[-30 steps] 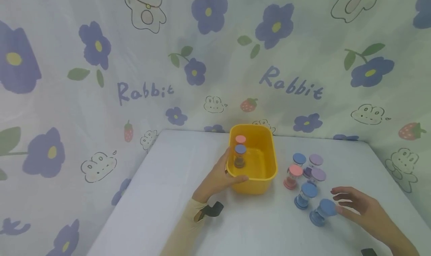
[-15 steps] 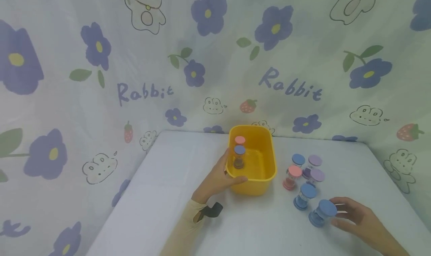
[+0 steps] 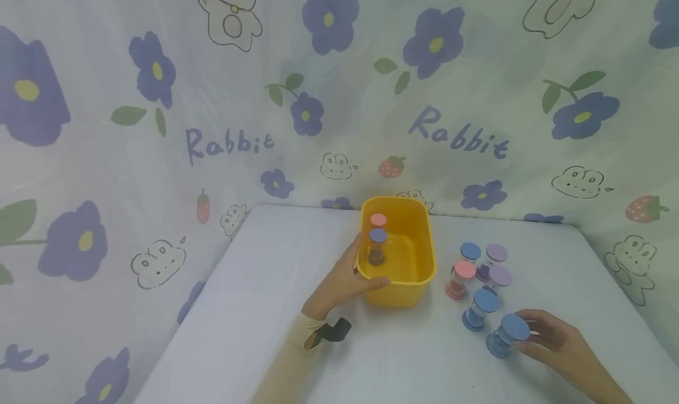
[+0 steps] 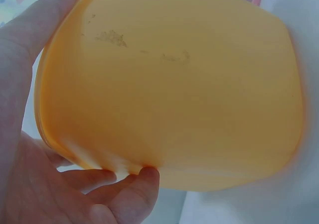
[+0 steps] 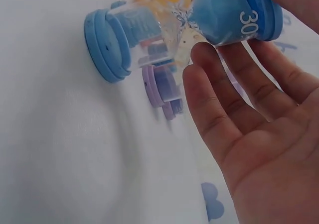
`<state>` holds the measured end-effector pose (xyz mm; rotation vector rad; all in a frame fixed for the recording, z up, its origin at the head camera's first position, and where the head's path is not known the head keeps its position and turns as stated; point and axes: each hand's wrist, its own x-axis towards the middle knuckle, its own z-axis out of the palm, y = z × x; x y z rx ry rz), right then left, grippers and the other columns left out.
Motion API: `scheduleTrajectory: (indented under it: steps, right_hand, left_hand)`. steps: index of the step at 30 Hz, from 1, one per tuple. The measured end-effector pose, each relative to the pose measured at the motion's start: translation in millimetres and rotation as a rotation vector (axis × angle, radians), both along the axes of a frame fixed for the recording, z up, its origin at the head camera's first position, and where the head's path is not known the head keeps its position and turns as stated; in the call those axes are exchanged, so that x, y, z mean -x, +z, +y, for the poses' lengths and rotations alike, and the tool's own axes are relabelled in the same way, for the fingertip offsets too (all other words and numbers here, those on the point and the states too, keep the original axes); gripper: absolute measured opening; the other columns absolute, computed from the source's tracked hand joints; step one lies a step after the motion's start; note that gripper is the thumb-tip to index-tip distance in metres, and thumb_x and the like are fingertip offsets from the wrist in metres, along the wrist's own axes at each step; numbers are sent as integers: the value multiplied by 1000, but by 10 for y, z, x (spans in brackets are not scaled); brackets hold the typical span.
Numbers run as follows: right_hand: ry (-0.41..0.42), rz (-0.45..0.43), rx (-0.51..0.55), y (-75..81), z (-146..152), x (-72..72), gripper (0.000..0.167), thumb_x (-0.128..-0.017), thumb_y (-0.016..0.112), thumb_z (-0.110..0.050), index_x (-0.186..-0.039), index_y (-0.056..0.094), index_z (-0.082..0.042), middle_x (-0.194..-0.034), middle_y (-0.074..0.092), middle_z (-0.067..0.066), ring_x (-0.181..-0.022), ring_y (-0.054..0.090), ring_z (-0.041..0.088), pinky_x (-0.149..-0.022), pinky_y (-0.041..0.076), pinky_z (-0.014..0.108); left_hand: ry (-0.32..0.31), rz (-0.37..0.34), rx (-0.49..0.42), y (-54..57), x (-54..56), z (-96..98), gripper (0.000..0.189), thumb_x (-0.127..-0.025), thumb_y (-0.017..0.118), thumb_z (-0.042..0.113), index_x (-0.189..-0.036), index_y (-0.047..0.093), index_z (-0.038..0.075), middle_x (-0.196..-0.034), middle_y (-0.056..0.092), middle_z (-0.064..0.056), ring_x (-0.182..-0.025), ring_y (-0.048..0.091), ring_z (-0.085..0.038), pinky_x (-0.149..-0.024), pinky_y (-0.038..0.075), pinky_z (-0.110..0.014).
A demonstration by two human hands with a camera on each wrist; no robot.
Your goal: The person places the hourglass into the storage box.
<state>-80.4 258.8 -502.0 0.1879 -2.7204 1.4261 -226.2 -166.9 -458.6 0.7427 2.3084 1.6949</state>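
Since half a second ago, our right hand (image 3: 559, 346) has slid a little left, closer in to the nearest blue hourglass (image 3: 506, 335), and our left hand (image 3: 339, 280) has stayed put. Our right fingers (image 5: 212, 109) bend along one side of its top end, with the thumb (image 5: 299, 2) on the other side; we cannot tell if they squeeze it. We can read a white 30 on it, close by our fingertips. Our left fingers grip the yellow tub (image 3: 396, 296), with the thumb over its near rim and the other fingers bent against its outside. Some dark smudges (image 4: 112, 38) mark the wall beside them.

Past our left fingertips, inside the tub, we see a pink-topped hourglass (image 3: 378, 220) and, nearer to us, a blue-topped hourglass (image 3: 378, 237). Just left of our right fingertips is a second blue hourglass (image 3: 480, 309). Farther out from them we see a pink hourglass (image 3: 460, 279), two purple hourglasses (image 3: 500, 276) and a third blue hourglass (image 3: 470, 252). Under our hands is the white table (image 3: 419, 357). Way past all our fingers hangs a white cloth (image 3: 361, 121) with purple flowers and the word Rabbit on it.
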Motion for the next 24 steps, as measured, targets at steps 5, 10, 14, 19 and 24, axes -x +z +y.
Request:
scheduleTrajectory:
  steps: [5, 10, 14, 19, 24]
  right_hand:
    - [-11, 32, 16, -21, -16, -7, 46, -89, 79, -5, -131, 60, 1, -119, 63, -30, -106, 61, -15, -82, 58, 13]
    - [-15, 31, 47, -18, -29, -23, 46, -90, 78, -5, -132, 59, 1, -120, 64, -29, -108, 61, -14, -84, 57, 11]
    - [-28, 50, 30, -14, -23, -20, 47, -90, 78, -6, -132, 59, 1, -119, 65, -28, -108, 61, -15, -85, 56, 10]
    - [-55, 96, 23, 28, 15, -6, 46, -89, 78, -3, -131, 60, 2, -118, 65, -28, -110, 59, -18, -86, 54, 6]
    - [-27, 169, 106, 120, 61, 15, 46, -86, 74, 12, -130, 58, 8, -120, 67, -25, -113, 61, -14, -90, 52, 4]
  left_hand:
    - [20, 10, 30, -4, -2, 4, 108, -81, 86, 49, -160, 12, 51, -171, 28, 1, -154, 35, -33, -122, 34, -66]
    - [28, -3, 43, -3, -11, 1, 109, -82, 86, 49, -161, 11, 49, -172, 26, 4, -156, 33, -30, -124, 33, -64]
    - [31, -14, 52, -4, -15, 2, 109, -82, 85, 51, -162, 11, 48, -172, 25, 6, -156, 32, -29, -124, 32, -64]
    - [31, -7, 55, 12, -25, 1, 109, -82, 85, 49, -161, 11, 49, -172, 26, 6, -156, 32, -30, -125, 31, -64]
    - [34, -8, 55, 19, -34, -5, 110, -81, 85, 53, -162, 10, 47, -172, 26, 5, -156, 33, -30, -125, 31, -64]
